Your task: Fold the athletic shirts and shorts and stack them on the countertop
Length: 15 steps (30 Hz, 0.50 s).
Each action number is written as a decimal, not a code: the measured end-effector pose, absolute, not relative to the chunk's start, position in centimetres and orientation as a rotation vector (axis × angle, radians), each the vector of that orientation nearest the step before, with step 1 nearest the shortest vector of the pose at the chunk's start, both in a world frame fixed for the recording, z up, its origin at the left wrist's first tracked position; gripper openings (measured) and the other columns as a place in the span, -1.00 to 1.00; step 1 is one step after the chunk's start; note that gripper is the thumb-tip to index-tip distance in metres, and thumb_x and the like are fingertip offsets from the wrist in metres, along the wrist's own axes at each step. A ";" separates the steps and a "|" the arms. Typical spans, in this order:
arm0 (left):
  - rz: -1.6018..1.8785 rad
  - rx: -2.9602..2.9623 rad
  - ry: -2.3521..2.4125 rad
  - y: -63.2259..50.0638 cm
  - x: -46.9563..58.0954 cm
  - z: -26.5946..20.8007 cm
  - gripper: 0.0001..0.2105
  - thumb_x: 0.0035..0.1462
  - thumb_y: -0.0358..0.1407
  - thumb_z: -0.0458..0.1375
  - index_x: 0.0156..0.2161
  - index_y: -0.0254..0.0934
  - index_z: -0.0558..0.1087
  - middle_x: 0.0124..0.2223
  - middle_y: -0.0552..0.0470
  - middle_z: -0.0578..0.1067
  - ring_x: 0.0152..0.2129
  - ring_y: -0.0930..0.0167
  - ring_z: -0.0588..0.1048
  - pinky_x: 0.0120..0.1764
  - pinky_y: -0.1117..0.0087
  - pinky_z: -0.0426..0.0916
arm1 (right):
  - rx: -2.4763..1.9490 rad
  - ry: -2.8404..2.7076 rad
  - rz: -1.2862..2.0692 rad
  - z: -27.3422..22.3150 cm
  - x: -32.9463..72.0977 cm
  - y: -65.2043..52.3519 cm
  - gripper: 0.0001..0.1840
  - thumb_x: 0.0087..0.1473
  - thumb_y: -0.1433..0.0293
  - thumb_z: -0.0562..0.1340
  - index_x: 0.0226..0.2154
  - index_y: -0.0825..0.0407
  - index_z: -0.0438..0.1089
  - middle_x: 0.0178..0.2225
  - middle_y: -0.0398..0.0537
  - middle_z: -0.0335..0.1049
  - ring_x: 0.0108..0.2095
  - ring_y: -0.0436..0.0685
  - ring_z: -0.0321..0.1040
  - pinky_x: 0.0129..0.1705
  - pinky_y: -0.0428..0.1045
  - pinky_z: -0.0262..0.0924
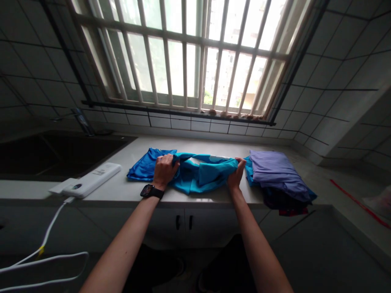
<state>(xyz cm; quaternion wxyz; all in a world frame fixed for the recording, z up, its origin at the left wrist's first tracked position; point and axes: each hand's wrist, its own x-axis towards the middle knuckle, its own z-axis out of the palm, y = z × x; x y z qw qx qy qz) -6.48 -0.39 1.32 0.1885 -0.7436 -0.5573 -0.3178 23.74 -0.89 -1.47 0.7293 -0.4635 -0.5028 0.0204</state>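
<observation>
A turquoise garment (210,177), loosely bunched, is stretched between both my hands over the white countertop (192,143). Its exact kind I cannot make out. My left hand (165,170), below which a black watch (151,191) sits on the wrist, is closed on the garment's left end. My right hand (237,173) grips the right end, fingers wrapped around the edge. Just left of my left hand lies a folded, shiny blue cloth (143,165). Close by on the right is a stack of folded clothes, topped by a lavender piece (276,173), with turquoise and dark pieces beneath.
A white power bank (96,179) with a white cable (50,232) lies near the counter's front left edge. Behind it are a dark sink (61,148) and a faucet (82,121). A barred window (186,61) rises behind the counter. A red strip (360,202) lies at right.
</observation>
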 end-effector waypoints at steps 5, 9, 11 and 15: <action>-0.774 -2.323 -1.544 -0.6 -6.0 1.3 -0.54 0.14 -0.02 0.22 0.03 -0.29 0.49 -0.01 -0.26 0.59 -0.03 0.05 0.54 0.01 0.13 0.35 | -0.908 -1.191 0.257 -1.6 23.4 -0.8 -0.83 0.19 0.29 0.14 -0.14 -0.10 0.20 -0.08 -0.04 0.36 -0.09 0.15 0.33 0.03 0.15 0.30; -0.624 -2.401 -1.664 -0.3 -6.1 1.1 -0.75 0.24 -0.17 0.11 -0.12 -0.26 0.53 -0.09 -0.24 0.64 -0.08 0.07 0.58 -0.01 0.12 0.37 | -0.839 -1.294 0.365 -1.6 23.2 -1.0 -0.82 0.18 0.32 0.16 -0.12 -0.13 0.27 -0.10 -0.04 0.43 -0.10 0.18 0.36 -0.02 0.17 0.37; -0.628 -2.387 -1.670 -0.1 -6.3 1.1 -0.75 0.28 -0.21 0.05 -0.13 -0.25 0.53 -0.10 -0.25 0.64 -0.08 0.08 0.59 0.02 0.11 0.36 | -0.822 -1.332 0.377 -1.7 23.3 -1.0 -0.83 0.17 0.32 0.16 -0.14 -0.16 0.30 -0.14 -0.05 0.44 -0.11 0.20 0.36 -0.05 0.17 0.39; -0.714 -2.358 -1.621 0.0 -6.6 1.1 -0.73 0.27 -0.24 0.03 -0.09 -0.27 0.54 -0.10 -0.27 0.64 -0.09 0.08 0.60 0.04 0.10 0.37 | -0.843 -1.341 0.361 -2.0 23.5 -0.8 -0.82 0.14 0.34 0.14 -0.16 -0.17 0.30 -0.20 -0.06 0.43 -0.17 0.21 0.35 -0.10 0.15 0.38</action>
